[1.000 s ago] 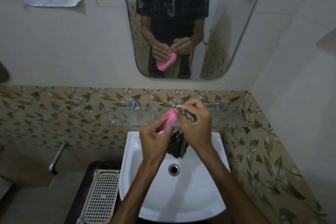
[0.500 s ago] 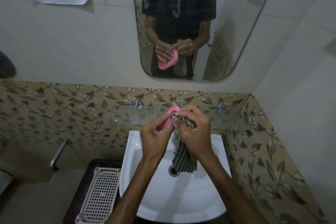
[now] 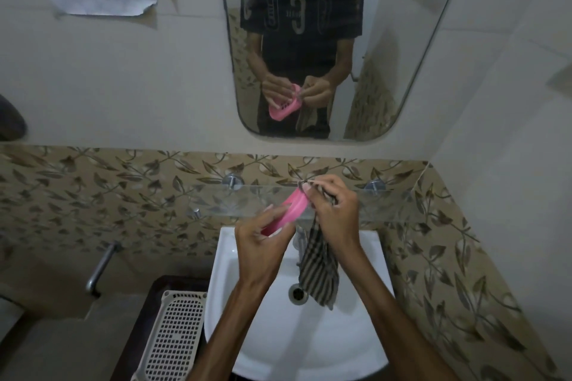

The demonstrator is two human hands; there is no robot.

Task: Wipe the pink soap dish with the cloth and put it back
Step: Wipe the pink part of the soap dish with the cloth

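Observation:
My left hand grips the pink soap dish by its near end and holds it tilted above the white sink. My right hand pinches the striped cloth against the dish's far end. The rest of the cloth hangs down over the basin, near the drain. In the mirror the dish's slotted underside shows between both hands.
A glass shelf on two metal pegs runs along the leaf-patterned tiles just behind my hands. A tap stands under the cloth. A white perforated tray lies left of the sink. A metal pipe juts from the left wall.
The cloth, bunched under my right hand a second ago, now hangs long over the basin. Both hands with the dish have stayed above the sink, close to the glass shelf.

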